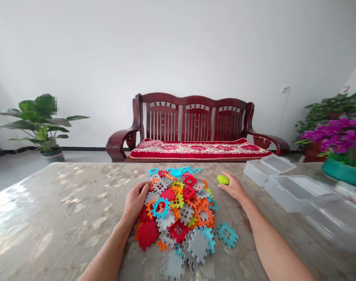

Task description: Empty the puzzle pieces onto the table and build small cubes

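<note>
A heap of plastic interlocking building tiles in red, orange, grey, blue and lime lies on the table in front of me. Some tiles are solid and others have window-like openings. My left hand rests at the heap's left edge, its fingers bent against the tiles; whether it grips one is hidden. To the right of the heap, my right hand is closed on a lime green tile, held just at the tabletop. One blue window tile lies a little apart at the heap's right side.
Clear plastic boxes stand open on the right of the patterned table. Beyond them is a teal pot of purple flowers. A wooden bench with a red cover is behind the table, and a potted plant stands at left.
</note>
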`<action>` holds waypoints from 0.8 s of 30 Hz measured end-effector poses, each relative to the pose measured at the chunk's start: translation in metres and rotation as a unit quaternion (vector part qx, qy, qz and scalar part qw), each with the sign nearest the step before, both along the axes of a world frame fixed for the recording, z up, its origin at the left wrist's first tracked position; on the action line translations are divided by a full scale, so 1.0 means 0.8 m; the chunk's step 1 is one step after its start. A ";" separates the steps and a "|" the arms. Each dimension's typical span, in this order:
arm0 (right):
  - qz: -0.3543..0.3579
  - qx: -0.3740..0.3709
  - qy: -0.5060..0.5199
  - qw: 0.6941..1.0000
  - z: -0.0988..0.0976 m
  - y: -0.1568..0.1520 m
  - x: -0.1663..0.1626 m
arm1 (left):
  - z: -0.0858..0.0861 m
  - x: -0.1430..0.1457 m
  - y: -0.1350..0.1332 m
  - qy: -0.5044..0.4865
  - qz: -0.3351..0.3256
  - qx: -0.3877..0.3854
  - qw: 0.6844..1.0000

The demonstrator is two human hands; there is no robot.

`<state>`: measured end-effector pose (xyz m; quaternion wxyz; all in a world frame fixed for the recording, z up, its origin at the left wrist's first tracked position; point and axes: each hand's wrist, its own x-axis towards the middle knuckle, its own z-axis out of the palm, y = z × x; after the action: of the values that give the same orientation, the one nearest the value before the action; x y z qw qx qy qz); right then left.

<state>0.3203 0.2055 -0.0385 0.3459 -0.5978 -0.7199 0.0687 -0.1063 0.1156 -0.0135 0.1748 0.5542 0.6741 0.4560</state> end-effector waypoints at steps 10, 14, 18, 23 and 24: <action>-0.024 0.011 0.027 0.999 -0.006 0.002 -0.003 | -0.004 -0.002 0.002 -0.003 -0.010 -0.009 1.000; -0.026 0.015 0.045 0.999 -0.009 0.003 -0.002 | -0.005 -0.003 0.003 -0.006 -0.008 -0.008 1.000; -0.029 0.006 0.047 0.998 -0.011 0.001 -0.003 | -0.005 -0.002 0.002 -0.007 -0.008 -0.005 1.000; -0.047 0.055 0.015 0.997 0.000 -0.006 -0.009 | -0.004 0.000 0.000 -0.016 -0.010 0.003 1.000; -0.050 0.073 0.004 0.996 0.005 -0.009 -0.013 | -0.004 0.000 0.000 -0.018 -0.010 0.005 1.000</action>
<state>0.3101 0.1983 -0.0345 0.3944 -0.6059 -0.6909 0.0010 -0.1062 0.1158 -0.0168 0.1892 0.5534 0.6629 0.4674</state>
